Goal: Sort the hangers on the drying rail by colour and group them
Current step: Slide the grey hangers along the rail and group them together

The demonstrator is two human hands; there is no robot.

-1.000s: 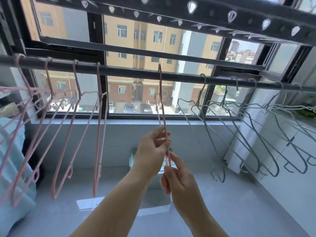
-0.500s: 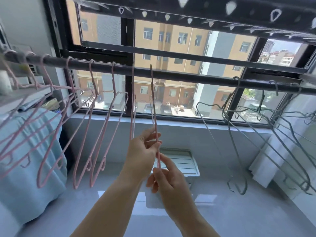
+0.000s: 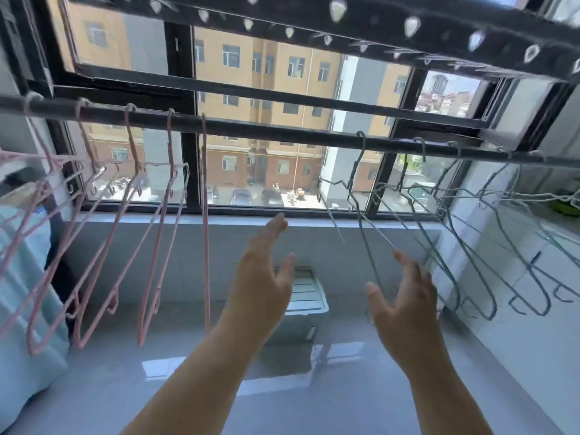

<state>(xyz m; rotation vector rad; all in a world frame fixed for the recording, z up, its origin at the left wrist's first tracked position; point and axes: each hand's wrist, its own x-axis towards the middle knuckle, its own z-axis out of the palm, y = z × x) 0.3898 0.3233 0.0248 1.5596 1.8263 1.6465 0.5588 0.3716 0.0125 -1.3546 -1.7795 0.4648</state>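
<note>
both hands hold nothing. left hand point(image 3: 260, 287) and right hand point(image 3: 408, 309) are raised below the rail, fingers straight and spread. the dark round metal rail point(image 3: 282, 131) runs across the window. thin pink hangers point(image 3: 205, 230) hook on its left part, thin grey-blue wire hangers point(image 3: 366, 243) on its right, with a gap between the groups. right fingertips are near the closest grey one.

Dark rail point(image 3: 282, 132): pink hangers point(image 3: 206, 246) left, grey hangers point(image 3: 366, 246) right.
</note>
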